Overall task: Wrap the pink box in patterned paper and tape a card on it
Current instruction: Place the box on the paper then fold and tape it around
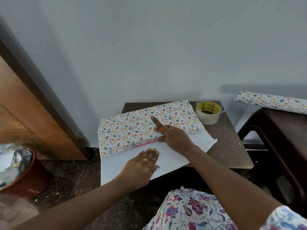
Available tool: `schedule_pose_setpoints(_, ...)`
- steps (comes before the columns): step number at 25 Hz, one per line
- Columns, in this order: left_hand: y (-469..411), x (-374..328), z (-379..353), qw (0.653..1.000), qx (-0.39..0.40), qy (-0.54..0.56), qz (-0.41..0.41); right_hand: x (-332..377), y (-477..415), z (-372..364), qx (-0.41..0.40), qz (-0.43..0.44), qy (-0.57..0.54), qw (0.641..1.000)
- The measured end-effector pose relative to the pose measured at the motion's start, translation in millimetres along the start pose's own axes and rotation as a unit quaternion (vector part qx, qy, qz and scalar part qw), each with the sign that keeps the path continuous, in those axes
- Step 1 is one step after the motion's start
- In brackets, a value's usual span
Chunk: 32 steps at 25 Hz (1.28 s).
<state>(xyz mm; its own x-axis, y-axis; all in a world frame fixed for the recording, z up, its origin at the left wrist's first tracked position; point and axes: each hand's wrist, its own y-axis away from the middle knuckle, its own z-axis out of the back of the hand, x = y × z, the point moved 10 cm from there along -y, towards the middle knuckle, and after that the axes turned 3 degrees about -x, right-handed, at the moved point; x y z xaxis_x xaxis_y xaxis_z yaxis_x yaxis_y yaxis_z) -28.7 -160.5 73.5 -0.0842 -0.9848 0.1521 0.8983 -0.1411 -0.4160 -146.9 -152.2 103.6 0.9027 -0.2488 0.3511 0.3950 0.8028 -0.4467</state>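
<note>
Head: left hand (141,168) on patterned paper (132,128)

I've got a gold ring (145,160) on the left hand (141,168), bare forearms, and a white garment (191,211) with purple-blue flowers and a matching short sleeve (285,219).

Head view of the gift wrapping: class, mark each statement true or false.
1. The left hand lies flat on the white side of the wrapping paper. True.
2. The tape roll sits on the floor. False: it stands on the small table.
3. The pink box is fully covered. False: a pink strip shows at the paper's edge.
4. The right hand stretches its index finger across the patterned side. True.
5. A spare paper roll lies on the dark table at right. True.
</note>
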Motion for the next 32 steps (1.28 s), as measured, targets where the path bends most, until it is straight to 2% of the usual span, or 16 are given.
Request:
schedule_pose_setpoints(5,-0.5,3.7,-4.9,0.999,0.019,0.006,0.033,0.6,-8.3,-1.6,0.013,-0.005,0.018,1.0)
schedule_pose_setpoints(9,-13.7,17.1,8.4,0.998,-0.01,0.039,0.041,-1.5,-5.7,-2.8,0.006,-0.029,-0.014,0.999)
schedule_pose_setpoints(11,-28.2,37.8,24.8,0.994,-0.044,0.06,0.075,-3.5,-5.1,-5.9,0.01,-0.038,-0.037,0.999)
schedule_pose_setpoints(13,-40.2,62.9,23.8,0.987,0.007,0.075,0.143,-4.9,-5.5,-6.7,0.009,-0.042,-0.038,0.998)
schedule_pose_setpoints(16,-36.1,83.4,-2.7,0.964,0.158,0.049,0.207,-6.6,-4.6,-9.2,0.013,-0.052,-0.051,0.997)
schedule_pose_setpoints(18,-34.4,85.8,-3.2,0.963,0.163,0.034,0.209,-7.5,-3.1,-9.9,0.006,-0.056,-0.06,0.997)
schedule_pose_setpoints(21,-37.2,87.2,4.4,0.971,0.151,0.028,0.181,-8.6,-2.7,-7.2,-0.002,-0.051,-0.058,0.997)
schedule_pose_setpoints(25,-40.9,96.3,0.2,0.963,0.225,0.026,0.145,-8.5,-4.8,-3.6,0.02,-0.047,-0.073,0.996)
schedule_pose_setpoints(28,-44.0,97.0,-0.3,0.965,0.237,-0.03,0.113,-5.5,-6.4,-0.5,0.042,-0.02,-0.05,0.998)
schedule_pose_setpoints(30,-48.8,85.3,0.0,0.974,0.208,-0.078,0.04,-2.1,-8.8,4.5,0.053,0.005,-0.027,0.998)
schedule_pose_setpoints(32,-48.3,77.9,-8.3,0.954,0.252,-0.158,-0.028,0.9,-11.5,3.9,0.066,0.027,0.0,0.997)
